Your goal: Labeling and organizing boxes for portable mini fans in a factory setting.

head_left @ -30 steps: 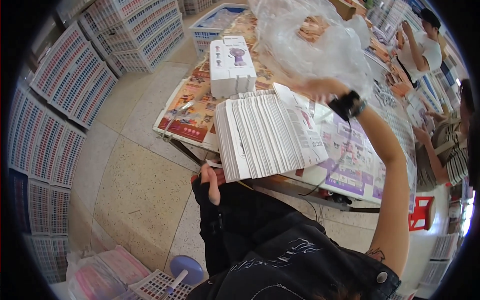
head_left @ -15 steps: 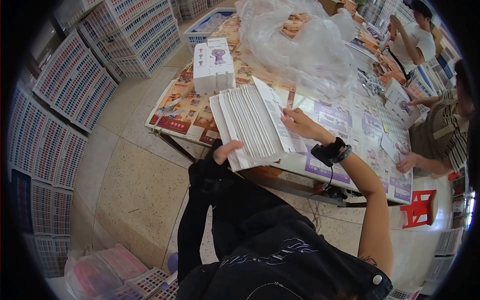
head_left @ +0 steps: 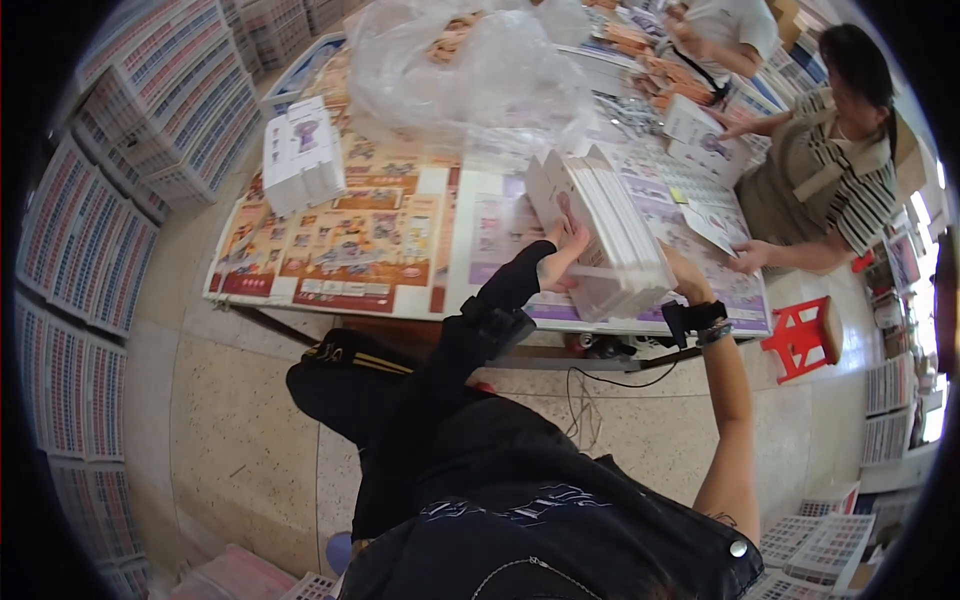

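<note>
A thick stack of flat, folded white cartons [head_left: 608, 215] stands on edge over the front right part of the table [head_left: 458, 235]. My left hand [head_left: 566, 252] grips its left side, fingers against the printed outer carton. Against the opposite side is my right hand [head_left: 686, 275], its fingers partly hidden behind the stack. Between them the two hands squeeze the cartons together. Whether the stack's lower edge rests on the tabletop, I cannot tell.
Another pile of white cartons [head_left: 303, 165] sits at the table's left. Clear plastic bags [head_left: 470, 85] lie at the back. On the right a co-worker [head_left: 835, 165] handles cartons, with a red stool [head_left: 800, 340] close by. Stacked plastic baskets [head_left: 88, 235] line the left side.
Both hands have carried the carton stack to the right along the table and turned it more upright. My left hand has moved from its lower corner to its left side. The view has shifted right.
</note>
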Available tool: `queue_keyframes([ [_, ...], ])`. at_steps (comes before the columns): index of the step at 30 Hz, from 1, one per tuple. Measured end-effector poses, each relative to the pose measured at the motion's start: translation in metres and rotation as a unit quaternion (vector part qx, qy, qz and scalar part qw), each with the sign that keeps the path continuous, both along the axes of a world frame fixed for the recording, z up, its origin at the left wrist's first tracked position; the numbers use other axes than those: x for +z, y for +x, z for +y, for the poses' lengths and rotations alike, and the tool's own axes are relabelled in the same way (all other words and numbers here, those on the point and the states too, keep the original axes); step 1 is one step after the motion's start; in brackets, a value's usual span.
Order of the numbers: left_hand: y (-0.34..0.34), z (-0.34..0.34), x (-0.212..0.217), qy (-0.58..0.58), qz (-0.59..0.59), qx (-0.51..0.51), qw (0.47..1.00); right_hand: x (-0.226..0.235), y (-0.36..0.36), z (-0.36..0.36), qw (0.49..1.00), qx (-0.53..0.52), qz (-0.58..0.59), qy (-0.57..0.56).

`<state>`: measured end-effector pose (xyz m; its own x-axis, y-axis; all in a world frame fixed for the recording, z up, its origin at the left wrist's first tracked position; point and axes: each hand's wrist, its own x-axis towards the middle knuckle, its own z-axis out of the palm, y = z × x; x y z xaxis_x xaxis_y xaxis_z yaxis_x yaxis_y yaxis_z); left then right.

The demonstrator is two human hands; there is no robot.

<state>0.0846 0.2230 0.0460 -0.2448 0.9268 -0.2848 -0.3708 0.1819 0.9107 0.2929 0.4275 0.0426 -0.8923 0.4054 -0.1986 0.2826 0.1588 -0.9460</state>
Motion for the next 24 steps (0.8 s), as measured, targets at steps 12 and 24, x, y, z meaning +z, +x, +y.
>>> queue_keyframes([
  [12, 0.017, -0.020, -0.029, 0.126, 0.341, -0.050, 0.930, 0.038, 0.011, -0.065, 0.935, -0.117, 0.247, -0.225],
  [24, 0.122, 0.070, -0.038, 0.209, 0.377, -0.123, 0.894, 0.021, 0.137, -0.032, 0.926, -0.293, 0.220, -0.091],
])
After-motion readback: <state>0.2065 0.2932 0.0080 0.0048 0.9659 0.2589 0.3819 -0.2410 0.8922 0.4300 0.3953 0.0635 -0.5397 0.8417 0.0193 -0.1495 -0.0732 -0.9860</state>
